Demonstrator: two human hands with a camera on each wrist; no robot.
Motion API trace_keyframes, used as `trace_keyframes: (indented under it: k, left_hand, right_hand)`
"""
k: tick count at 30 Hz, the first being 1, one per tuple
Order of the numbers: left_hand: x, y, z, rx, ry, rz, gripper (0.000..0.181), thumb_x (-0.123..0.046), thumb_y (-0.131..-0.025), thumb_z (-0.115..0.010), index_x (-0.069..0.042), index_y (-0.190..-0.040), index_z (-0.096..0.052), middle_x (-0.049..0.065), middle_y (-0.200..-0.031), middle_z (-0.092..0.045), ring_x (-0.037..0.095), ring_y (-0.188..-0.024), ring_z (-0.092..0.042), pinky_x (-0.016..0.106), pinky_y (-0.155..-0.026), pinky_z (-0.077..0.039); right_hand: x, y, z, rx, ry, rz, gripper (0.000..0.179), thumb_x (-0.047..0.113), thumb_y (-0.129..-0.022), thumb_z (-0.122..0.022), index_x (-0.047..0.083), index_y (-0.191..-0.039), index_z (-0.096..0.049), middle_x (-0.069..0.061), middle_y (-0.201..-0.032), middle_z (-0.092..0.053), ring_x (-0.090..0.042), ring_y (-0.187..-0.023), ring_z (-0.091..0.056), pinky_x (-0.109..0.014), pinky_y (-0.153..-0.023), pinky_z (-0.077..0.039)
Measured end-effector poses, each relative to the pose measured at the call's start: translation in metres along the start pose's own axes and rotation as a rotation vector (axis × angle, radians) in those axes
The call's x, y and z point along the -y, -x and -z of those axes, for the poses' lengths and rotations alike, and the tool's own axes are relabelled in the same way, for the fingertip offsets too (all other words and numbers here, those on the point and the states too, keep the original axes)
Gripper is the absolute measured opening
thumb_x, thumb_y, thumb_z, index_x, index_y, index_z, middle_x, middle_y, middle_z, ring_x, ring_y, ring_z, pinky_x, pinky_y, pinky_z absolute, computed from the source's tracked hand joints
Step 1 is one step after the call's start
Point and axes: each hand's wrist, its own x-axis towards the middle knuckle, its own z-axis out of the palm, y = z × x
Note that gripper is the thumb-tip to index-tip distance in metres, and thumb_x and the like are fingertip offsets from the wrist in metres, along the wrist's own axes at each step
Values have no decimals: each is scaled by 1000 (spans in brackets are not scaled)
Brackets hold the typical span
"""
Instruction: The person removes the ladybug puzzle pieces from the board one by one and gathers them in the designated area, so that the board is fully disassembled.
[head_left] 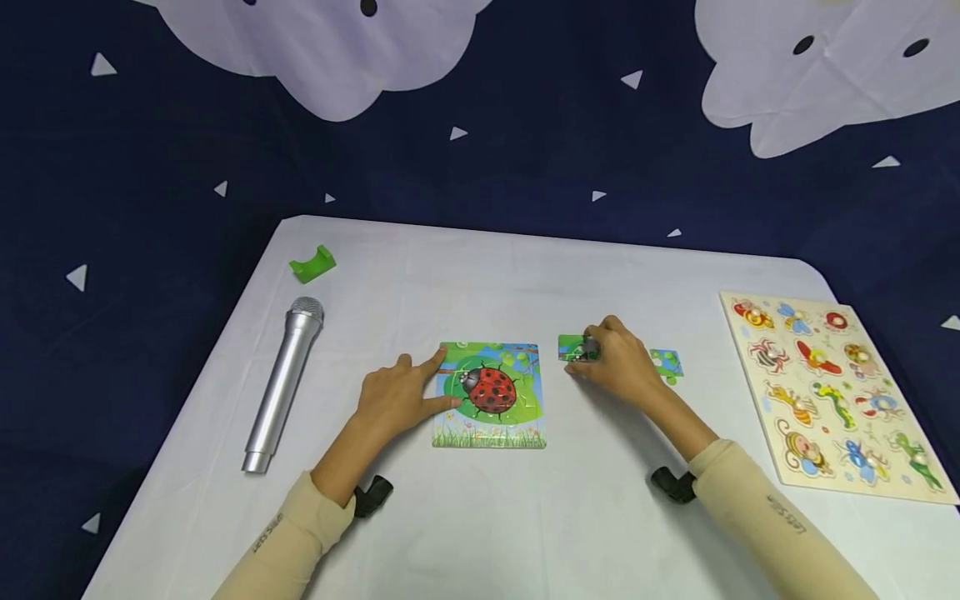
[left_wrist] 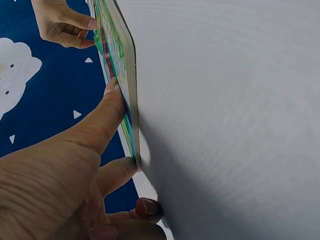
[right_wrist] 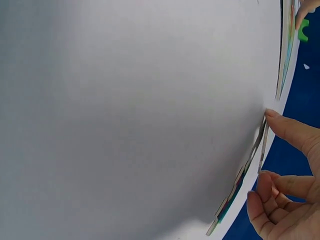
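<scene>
A square jigsaw puzzle (head_left: 491,433) with a red ladybug picture lies on the white table. My left hand (head_left: 397,400) touches its left side, thumb and forefinger extended over the edge; the left wrist view also shows the puzzle's pale side edge (left_wrist: 132,75). To the right, my right hand (head_left: 621,362) pinches a thin puzzle piece (right_wrist: 264,145) between thumb and fingertips, slightly tilted above the table. Close by that hand lie a green puzzle piece (head_left: 567,347) and a blue-green piece (head_left: 666,363). The held piece's picture is mostly hidden by my fingers.
On the left lie a silver microphone (head_left: 281,387) and a green curved piece (head_left: 313,264) behind it. A wooden peg board (head_left: 813,333) with several insect figures lies at the right edge. A dark blue cloth (head_left: 525,175) with clouds hangs behind the table.
</scene>
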Motion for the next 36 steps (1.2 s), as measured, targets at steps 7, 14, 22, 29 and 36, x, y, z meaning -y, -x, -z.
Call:
trace_keyframes:
  k: [7,14,22,29,36]
  left_hand:
    - [0,0,0,-1,-1,0,85,-62,-79,-72,-22,-150,-46,19,-92,-61,20,-53,-45,32,-45,-35]
    - [0,0,0,2,-5,4,85,-63,-79,-72,-22,-150,-46,19,-94,-62,22,-53,-47,33,-45,-36]
    - [1,0,0,3,-6,-3,86,-63,-79,-72,-22,-150,-46,19,-92,-61,21,-53,-46,33,-45,-35]
    - [-5,2,2,-4,-18,-9,84,-59,-80,-73,-19,-149,-47,19,-95,-63,21,-54,-47,33,-46,-37]
    - [-33,10,-2,7,-68,-60,78,-64,-84,-67,-21,-148,-50,22,-121,-65,32,-62,-62,38,-53,-46]
  right_hand:
    - [-5,-5,-2,30,-24,11,57,28,-75,-87,-9,-114,-67,-16,-98,-53,-24,-80,-49,-40,-71,-45]
    - [-6,-8,-2,48,-21,15,58,29,-75,-88,-7,-115,-68,-14,-97,-53,-24,-80,-48,-38,-71,-43]
    - [2,-5,0,68,-37,28,67,29,-75,-88,-9,-124,-63,-14,-98,-52,-23,-81,-47,-37,-71,-43]
    - [20,9,-4,110,-76,141,65,28,-77,-86,-6,-128,-63,-9,-91,-49,-16,-75,-43,-30,-66,-39]
    - [38,17,-11,183,-140,212,58,31,-76,-87,2,-123,-68,-7,-95,-53,-14,-78,-46,-31,-69,-41]
